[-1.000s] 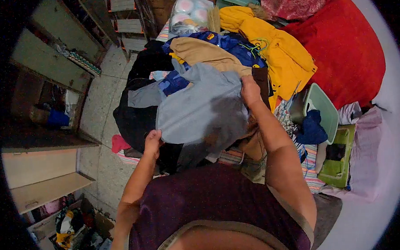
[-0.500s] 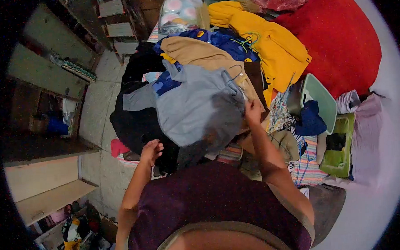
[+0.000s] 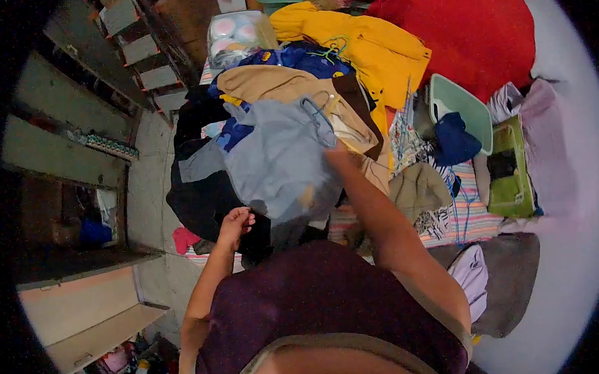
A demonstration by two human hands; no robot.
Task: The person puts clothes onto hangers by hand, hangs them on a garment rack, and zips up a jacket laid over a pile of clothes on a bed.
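A grey top (image 3: 272,155) lies over the heap of clothes in front of me, with the dark hook of a hanger (image 3: 315,110) showing at its upper right. My right hand (image 3: 338,160) grips the right edge of this top, and its fingertips are partly hidden and blurred. My left hand (image 3: 237,225) is by the lower left edge of the grey cloth, above a black garment (image 3: 204,200). Its fingers are curled closed, and whether something is in them is hidden. Beige trousers (image 3: 269,81) and a brown garment (image 3: 359,102) lie beyond the top.
A yellow hoodie (image 3: 380,46) and a large red cloth mound (image 3: 466,36) lie at the back right. To the right stand a pale green basin (image 3: 485,124) and a green basket (image 3: 520,179). A clear plastic pack (image 3: 241,34) sits at the back. Wooden shelves (image 3: 99,293) line the left.
The view has shifted, so the heap appears further left and higher. The grey top is more bunched, and my right hand has moved in over its edge. My left hand's fingers have curled tighter.
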